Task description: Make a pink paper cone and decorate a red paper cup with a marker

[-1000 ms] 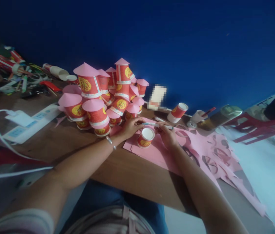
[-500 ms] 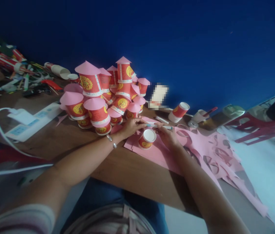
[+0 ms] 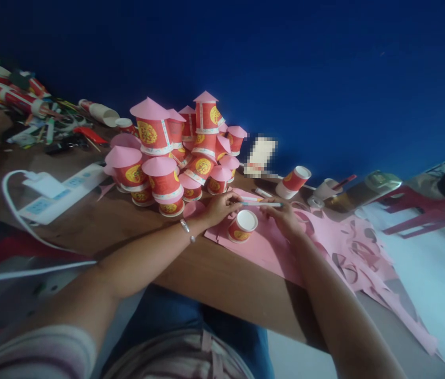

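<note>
My left hand (image 3: 221, 207) pinches the left end of a slim white-and-blue pen-like stick (image 3: 260, 204). On its other side, my right hand (image 3: 283, 216) has its fingers closed around the stick near its right end. Whether it is a pen or a stiff strip, I cannot tell. Just below the stick, a red paper cup (image 3: 241, 227) with a yellow emblem stands on pink paper (image 3: 264, 252), its white round face upward. A bracelet sits on my left wrist.
Red cups with pink cone roofs (image 3: 161, 173) are stacked left of my hands. A white power strip (image 3: 64, 192) lies farther left, near tools and clutter. Pink paper scraps (image 3: 358, 247) cover the right side. Another red-and-white cup (image 3: 294, 181) stands behind, against the blue wall (image 3: 325, 79).
My view has shifted slightly, so things sit a little farther right. The right hand has slid right along the stick, baring more of it; the left keeps its pinch.
</note>
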### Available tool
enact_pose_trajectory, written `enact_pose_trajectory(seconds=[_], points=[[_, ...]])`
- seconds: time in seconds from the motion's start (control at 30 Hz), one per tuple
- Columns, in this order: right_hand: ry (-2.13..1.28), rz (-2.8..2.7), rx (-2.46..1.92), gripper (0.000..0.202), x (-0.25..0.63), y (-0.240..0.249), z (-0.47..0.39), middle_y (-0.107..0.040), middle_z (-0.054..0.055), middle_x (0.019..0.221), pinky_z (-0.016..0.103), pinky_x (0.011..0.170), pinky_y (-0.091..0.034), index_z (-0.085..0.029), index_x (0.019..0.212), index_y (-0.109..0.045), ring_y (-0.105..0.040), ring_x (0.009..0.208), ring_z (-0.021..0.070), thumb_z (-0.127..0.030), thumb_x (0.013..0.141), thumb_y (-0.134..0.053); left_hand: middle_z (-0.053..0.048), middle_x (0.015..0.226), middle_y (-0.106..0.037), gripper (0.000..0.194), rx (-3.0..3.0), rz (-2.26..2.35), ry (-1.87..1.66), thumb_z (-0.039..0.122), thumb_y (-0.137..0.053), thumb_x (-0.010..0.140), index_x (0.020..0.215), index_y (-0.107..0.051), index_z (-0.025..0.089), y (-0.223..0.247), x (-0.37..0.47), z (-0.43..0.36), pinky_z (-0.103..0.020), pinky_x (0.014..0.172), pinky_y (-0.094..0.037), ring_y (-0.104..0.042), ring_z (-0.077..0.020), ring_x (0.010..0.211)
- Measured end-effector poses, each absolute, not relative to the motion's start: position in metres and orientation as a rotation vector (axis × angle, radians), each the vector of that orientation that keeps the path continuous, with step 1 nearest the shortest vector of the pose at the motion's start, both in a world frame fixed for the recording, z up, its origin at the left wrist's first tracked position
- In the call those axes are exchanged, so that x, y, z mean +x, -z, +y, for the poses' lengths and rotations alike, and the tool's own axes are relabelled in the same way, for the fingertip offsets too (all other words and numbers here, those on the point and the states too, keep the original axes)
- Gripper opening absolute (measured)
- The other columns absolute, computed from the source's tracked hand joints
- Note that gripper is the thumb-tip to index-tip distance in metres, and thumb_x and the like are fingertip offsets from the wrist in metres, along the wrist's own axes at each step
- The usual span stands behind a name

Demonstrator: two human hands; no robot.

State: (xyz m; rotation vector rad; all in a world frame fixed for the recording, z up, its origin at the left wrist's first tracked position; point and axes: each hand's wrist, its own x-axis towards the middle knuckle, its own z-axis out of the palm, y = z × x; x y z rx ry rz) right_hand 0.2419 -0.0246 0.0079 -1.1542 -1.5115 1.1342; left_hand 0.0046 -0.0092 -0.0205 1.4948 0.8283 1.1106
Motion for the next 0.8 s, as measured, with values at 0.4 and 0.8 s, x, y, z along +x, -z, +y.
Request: enact_pose_trajectory(seconds=[0.4,0.8], points=[[-0.847,-1.918,-1.364,0.031,0.268,-0.03,-0.016,-0.075,0.004,0.075,0.03,0.06,-0.054,-0.019,0.089,-0.079,-0.065,0.063,0.0171,-0.049,0.082,-0.078,-0.003,0.084,-0.069,0.017,1.634,0.871,-1.134,0.031,-0.075,0.085,0.088,-0.068,0.016,0.022,0.003,-0.006,-0.026,0.067,-0.049,-0.062,-0.0133,0.072],[0.022,-2.346,-1.671,0.01,0.28,-0.015,-0.033,-0.081,0.009,0.103,0.036,0.075,-0.057,-0.022,0.098,-0.078,-0.075,0.088,0.0258,-0.024,0.093,-0.069,-0.007,0.107,-0.073,0.02,1.983,1.054,-1.317,0.007,-0.052,0.088,0.097,-0.066,0.018,0.019,-0.001,-0.009,-0.039,0.1,-0.054,-0.069,-0.0205,0.105]])
